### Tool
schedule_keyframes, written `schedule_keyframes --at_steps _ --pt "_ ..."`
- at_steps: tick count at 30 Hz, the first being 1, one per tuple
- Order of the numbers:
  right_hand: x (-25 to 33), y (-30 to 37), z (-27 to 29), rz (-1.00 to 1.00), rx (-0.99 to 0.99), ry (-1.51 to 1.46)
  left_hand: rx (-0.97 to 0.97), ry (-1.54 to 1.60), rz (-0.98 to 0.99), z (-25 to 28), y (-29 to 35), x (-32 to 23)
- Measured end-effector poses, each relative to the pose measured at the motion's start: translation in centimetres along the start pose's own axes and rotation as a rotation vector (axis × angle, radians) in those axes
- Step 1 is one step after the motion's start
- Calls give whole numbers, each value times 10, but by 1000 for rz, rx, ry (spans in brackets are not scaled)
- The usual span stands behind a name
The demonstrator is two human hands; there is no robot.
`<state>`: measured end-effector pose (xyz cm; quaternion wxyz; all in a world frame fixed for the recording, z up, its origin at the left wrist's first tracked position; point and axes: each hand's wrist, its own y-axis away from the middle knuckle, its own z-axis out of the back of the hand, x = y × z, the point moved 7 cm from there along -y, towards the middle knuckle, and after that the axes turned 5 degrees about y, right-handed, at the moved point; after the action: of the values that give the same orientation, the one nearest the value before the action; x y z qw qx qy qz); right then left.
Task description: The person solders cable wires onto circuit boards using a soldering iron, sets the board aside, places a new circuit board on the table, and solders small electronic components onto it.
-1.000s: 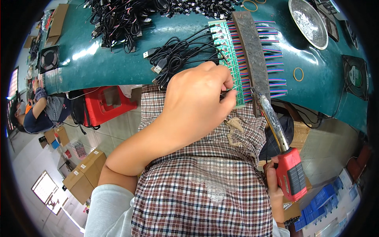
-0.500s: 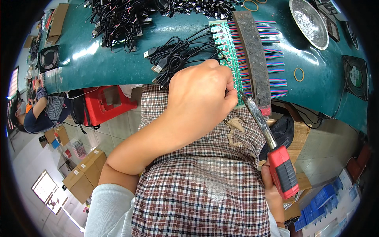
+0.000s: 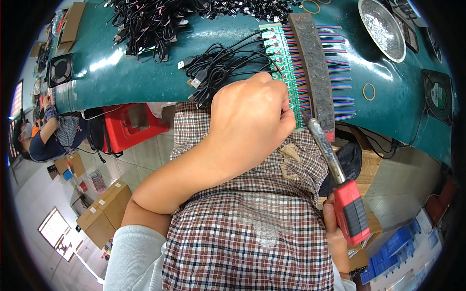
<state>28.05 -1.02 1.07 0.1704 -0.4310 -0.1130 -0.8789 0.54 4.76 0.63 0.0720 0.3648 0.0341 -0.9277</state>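
Observation:
My left hand (image 3: 250,109) is closed over the near end of a green strip of circuit boards (image 3: 277,46); its fingertips, and whatever they pinch, are hidden. From the strip's left side, black USB cables (image 3: 211,72) lead to a bundle on the table edge. Red, blue and black wires (image 3: 342,77) stick out on the right, under a dark heavy bar (image 3: 312,68) lying across them. Below right, my right hand (image 3: 330,216) grips a soldering iron (image 3: 351,213) by its red and black handle. Its tip points at the strip's near end, close beside my left fingers.
Piled black cables (image 3: 145,29) and small connectors (image 3: 247,10) lie at the back of the green table (image 3: 111,77). A metal dish (image 3: 382,31), a rubber band (image 3: 369,91) and a fan (image 3: 437,96) are on the right. Another fan (image 3: 60,70) stands left, near another person (image 3: 60,133).
The soldering iron has shifted slightly to the right, its tip a little farther from my left fingers. My left hand keeps its closed pose at the strip.

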Motion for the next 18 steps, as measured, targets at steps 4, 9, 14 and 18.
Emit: schedule_keyframes --at_steps 4,9,14,18 --pt "-6 3 3 -110 10 -26 9 4 17 -1 -1 2" --pt "-6 4 3 -131 8 -35 5 -10 18 1 -2 2" --pt "-7 6 8 -112 47 60 -28 -3 -16 3 2 -1" --pt "7 1 11 -133 135 226 -83 -38 -141 15 9 -10"
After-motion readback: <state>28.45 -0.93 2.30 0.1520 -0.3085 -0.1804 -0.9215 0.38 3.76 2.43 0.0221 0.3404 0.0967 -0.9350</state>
